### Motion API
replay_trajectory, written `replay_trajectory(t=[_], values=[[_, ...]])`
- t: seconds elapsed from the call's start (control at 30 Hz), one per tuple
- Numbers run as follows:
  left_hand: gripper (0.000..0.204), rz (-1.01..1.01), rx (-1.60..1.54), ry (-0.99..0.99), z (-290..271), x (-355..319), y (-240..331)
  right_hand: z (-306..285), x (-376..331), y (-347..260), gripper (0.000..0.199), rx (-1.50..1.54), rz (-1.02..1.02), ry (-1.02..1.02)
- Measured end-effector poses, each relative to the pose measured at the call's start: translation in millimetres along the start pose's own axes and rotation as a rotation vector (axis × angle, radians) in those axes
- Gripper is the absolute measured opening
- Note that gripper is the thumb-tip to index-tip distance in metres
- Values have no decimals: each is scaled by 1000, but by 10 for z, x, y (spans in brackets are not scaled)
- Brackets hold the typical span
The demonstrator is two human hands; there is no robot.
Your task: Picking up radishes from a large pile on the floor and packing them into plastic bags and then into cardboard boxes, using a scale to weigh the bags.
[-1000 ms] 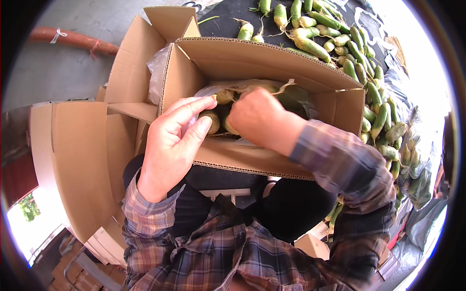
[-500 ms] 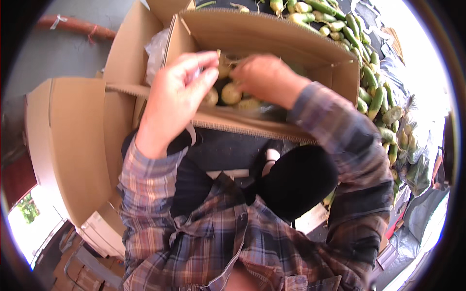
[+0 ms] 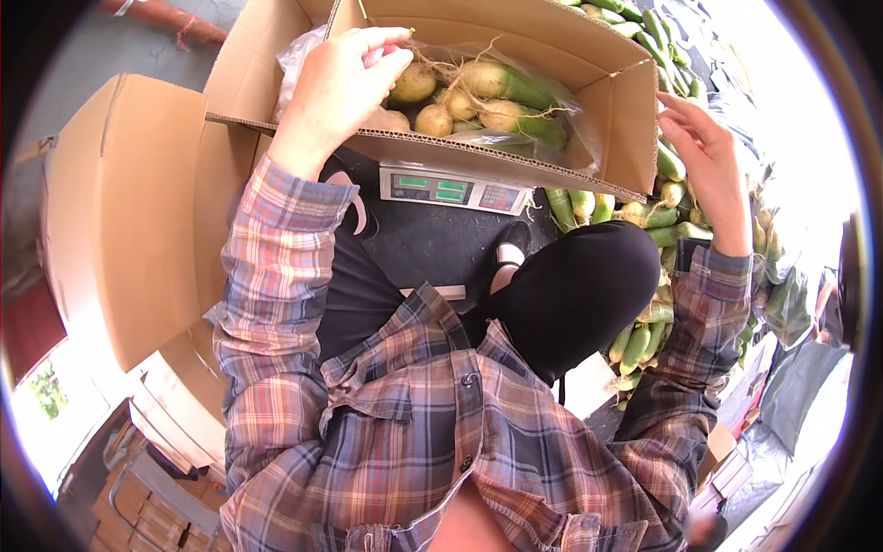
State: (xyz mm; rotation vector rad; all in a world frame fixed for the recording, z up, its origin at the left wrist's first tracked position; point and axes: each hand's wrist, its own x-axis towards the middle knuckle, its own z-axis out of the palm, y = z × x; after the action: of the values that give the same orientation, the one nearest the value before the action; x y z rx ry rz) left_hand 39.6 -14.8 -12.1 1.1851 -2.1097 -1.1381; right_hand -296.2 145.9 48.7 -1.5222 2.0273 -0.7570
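My left hand is over the left near corner of an open cardboard box, thumb and fingers drawn into a pinch. A tiny yellowish-green bit shows at its fingertips; what it is I cannot make out. Inside the box, a clear plastic bag lies around several green radishes with pale round ends and thin roots. My right hand is just outside the box's right end, fingers apart with nothing in them, above a heap of green radishes.
Below the box's near wall shows a scale with a lit green display. Another open cardboard box stands at the left. More green radishes lie beside my right knee. A reddish pole is at the far left.
My right hand has left the box and moved right, past its end. The left hand keeps its pinch. The view has shifted, so the box appears higher and the scale shows.
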Motion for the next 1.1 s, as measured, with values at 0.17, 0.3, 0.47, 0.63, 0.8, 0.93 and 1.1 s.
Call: replay_trajectory(t=[0.17,0.3,0.47,0.63,0.8,0.93,1.1], values=[[36,153,25,93,13,58,-166,-58,-275,108,30,-41,90,39],[41,197,29,151,58,79,-137,-38,-379,196,28,-21,84,62],[46,214,121,191,65,94,-105,-24,-404,161,28,-54,106,48],[50,195,159,189,51,73,-21,-27,-404,112,27,-73,95,70],[53,165,251,210,27,64,2,55,-229,6,24,-245,-14,96],[46,25,253,176,58,86,94,322,89,-228,34,-562,-72,6],[43,137,430,104,-2,47,23,769,449,-568,43,-1151,187,-555]])
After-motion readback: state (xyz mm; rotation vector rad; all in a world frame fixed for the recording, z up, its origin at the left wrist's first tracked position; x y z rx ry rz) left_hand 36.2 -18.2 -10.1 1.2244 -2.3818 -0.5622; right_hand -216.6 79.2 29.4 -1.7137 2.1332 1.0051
